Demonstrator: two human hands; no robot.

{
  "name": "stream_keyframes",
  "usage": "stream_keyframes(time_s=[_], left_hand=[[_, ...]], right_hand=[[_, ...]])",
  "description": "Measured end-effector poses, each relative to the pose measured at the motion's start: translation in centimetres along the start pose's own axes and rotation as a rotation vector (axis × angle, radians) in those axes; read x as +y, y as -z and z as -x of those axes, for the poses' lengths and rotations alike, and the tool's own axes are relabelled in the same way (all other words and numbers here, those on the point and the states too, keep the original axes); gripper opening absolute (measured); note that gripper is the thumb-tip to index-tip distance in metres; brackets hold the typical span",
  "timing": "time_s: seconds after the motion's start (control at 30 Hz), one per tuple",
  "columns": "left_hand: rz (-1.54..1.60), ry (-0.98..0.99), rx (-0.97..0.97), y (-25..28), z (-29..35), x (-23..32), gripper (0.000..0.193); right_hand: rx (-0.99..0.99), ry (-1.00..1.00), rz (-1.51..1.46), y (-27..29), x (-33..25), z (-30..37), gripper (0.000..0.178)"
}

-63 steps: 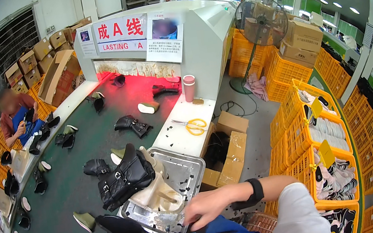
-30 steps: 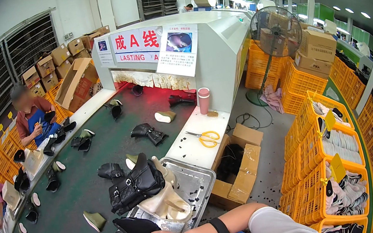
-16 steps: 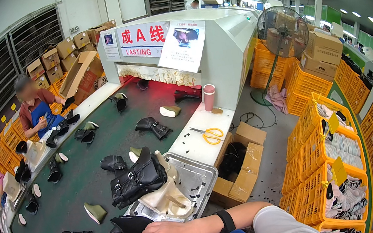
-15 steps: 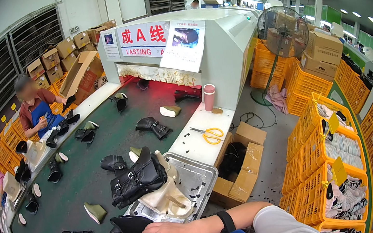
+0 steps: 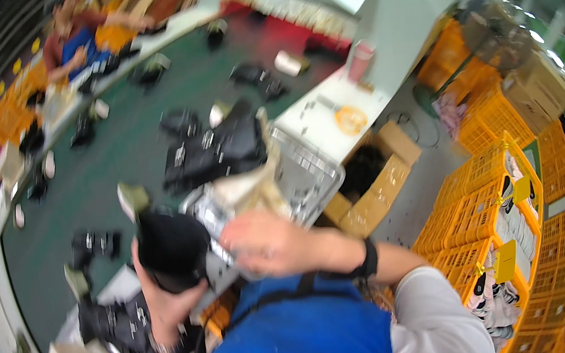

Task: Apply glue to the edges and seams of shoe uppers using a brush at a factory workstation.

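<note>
My left hand (image 5: pixel 161 299) is wrapped round a black boot (image 5: pixel 174 245), whose wide shaft opening faces up. My right hand (image 5: pixel 263 242) is just to the right of it, apart from the boot, blurred by motion, with loosely stretched fingers and nothing visible in them. Beyond both hands, a black buckled boot (image 5: pixel 215 150) lies over a cream stand (image 5: pixel 252 192) on a metal tray (image 5: pixel 314 164). Several black boots (image 5: pixel 125 327) are heaped left of my left wrist.
A green conveyor (image 5: pixel 122 143) carries boots and green, white-soled shoes. Orange-handled scissors (image 5: pixel 351 120) and a pink cup (image 5: pixel 360 61) sit on the white ledge. An open carton (image 5: pixel 380 183) and orange crates (image 5: pixel 452 223) stand to the right. Two people work across the belt.
The view has tilted and shifted. My left hand has brought the boot up, its opening now facing upward. My right hand has come off the boot, to its right.
</note>
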State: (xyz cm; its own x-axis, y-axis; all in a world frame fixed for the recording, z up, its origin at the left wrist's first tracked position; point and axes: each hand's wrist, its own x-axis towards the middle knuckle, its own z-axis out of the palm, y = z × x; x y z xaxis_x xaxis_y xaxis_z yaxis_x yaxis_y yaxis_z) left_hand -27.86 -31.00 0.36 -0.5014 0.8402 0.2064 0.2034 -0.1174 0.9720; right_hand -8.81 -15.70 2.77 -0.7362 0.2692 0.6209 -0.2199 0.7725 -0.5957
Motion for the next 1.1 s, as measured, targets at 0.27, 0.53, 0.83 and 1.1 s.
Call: stream_keyframes(time_s=[0.27, 0.53, 0.83, 1.1], left_hand=[[-0.05, 0.051, 0.139, 3.9, 1.4, -1.7, 0.098], [0.186, 0.238, 0.058, 5.7, 1.4, -2.3, 0.088], [0.538, 0.477, -0.33, 3.0, 2.3, -3.0, 0.09], [0.6, 0.584, -0.548, -0.6, 2.2, -3.8, 0.099]], right_hand=[[0.091, -0.787, 0.19, 3.8, 12.9, 6.7, 0.032], [-0.149, -0.722, 0.306, -0.4, 15.2, 6.4, 0.041], [0.078, -0.697, 0.183, 1.1, 13.8, 8.2, 0.021], [0.145, -0.723, 0.22, 1.9, 13.1, 9.8, 0.017]])
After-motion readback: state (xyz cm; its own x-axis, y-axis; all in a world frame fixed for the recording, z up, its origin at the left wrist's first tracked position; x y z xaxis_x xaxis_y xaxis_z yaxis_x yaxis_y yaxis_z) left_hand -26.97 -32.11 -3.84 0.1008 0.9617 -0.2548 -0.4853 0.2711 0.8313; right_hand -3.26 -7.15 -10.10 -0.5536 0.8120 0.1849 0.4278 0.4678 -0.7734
